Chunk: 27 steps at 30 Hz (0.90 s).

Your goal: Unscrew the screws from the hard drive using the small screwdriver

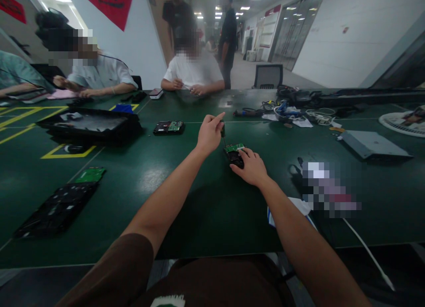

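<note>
Near the middle of the green table, my left hand (210,133) grips a thin screwdriver (224,140) with a dark handle, its index finger stretched forward over the top. The shaft points down at the far left part of a small black device (233,156) with a green circuit board (236,147). Whether the tip touches a screw is too small to tell. My right hand (251,165) clasps the right side of this device, thumb at the near edge and fingers over the top, and covers part of it.
Left of my hands lies another device with a circuit board (168,127). Further left are a black tray (96,125) and a long black unit (59,205). At right are a grey box (373,144), a blurred-out item, a white cable (368,251) and tangled cables (287,110). People sit across the table.
</note>
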### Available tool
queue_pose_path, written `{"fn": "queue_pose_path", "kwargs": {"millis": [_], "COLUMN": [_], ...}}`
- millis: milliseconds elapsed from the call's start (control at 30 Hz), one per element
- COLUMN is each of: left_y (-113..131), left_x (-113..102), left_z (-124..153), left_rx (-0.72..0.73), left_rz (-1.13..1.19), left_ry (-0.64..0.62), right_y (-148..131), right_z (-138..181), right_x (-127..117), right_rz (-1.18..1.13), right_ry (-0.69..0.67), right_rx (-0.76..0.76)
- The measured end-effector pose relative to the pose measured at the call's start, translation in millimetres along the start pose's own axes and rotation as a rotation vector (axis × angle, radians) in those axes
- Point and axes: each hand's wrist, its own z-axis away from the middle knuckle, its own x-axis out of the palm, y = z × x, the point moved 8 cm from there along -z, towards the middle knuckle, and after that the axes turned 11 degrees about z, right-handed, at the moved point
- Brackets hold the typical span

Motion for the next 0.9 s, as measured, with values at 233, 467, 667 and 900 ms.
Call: {"fn": "queue_pose_path", "kwargs": {"millis": [233,467,667,900], "left_y": [10,12,5,14], "left_x": [4,4,8,9], "left_z": [4,9,10,10], "left_rx": [0.006,-0.039,-0.107,-0.018], "left_rz": [-0.121,-0.149,-0.067,-0.069], "left_ry": [-0.067,-0.062,-0.055,-0.075], "right_y": [-1,-2,-3,-1], "right_z": [1,1,0,1], "right_x": [-2,-4,-4,-3], "right_rz": [0.014,0.019,0.016,-0.004], "right_ry": [-0.002,-0.008,-0.007,0.0], "right_rx": [-0.002,0.004,-0.003,0.013]}}
